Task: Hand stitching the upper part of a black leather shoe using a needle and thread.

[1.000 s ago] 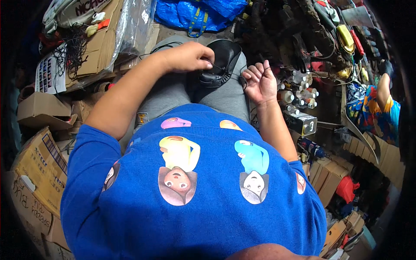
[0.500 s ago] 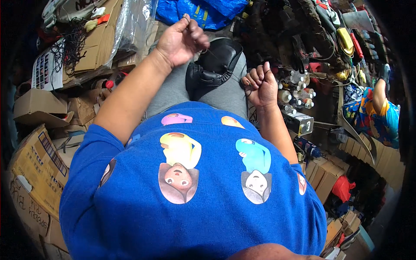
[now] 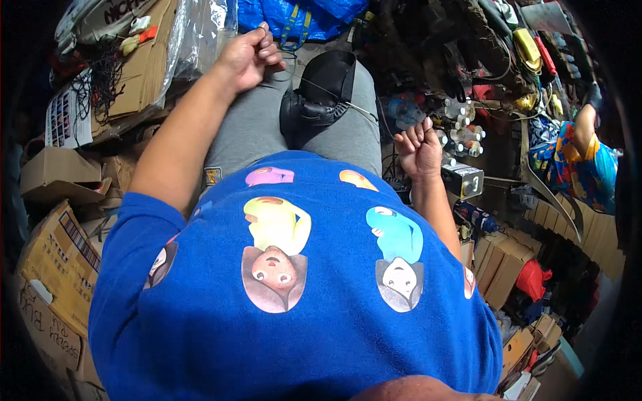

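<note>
A black shoe (image 3: 311, 110) lies tilted between my grey-clad thighs, with a row of stitching or lacing along its edge. A thin thread (image 3: 324, 89) runs from the shoe up toward my left hand (image 3: 249, 61), which is closed on it beyond my left knee. On the other side, a paler taut strand (image 3: 363, 111) leaves the shoe toward my right hand (image 3: 421, 150). The right fingers are curled in, palm up, beside my right thigh. Both hands are apart from the shoe, one on each side.
Cardboard boxes (image 3: 60, 170) and flat cardboard (image 3: 140, 80) crowd the left. A blue bag (image 3: 321, 17) lies ahead. Small bottles (image 3: 461, 127) and a metal tin (image 3: 465, 180) stand by my right hand. Another person's arm (image 3: 586, 127) shows at far right.
My left hand has moved out to the left and my right hand slightly right and nearer, spreading apart. The shoe has tilted and the strands on both sides show more plainly.
</note>
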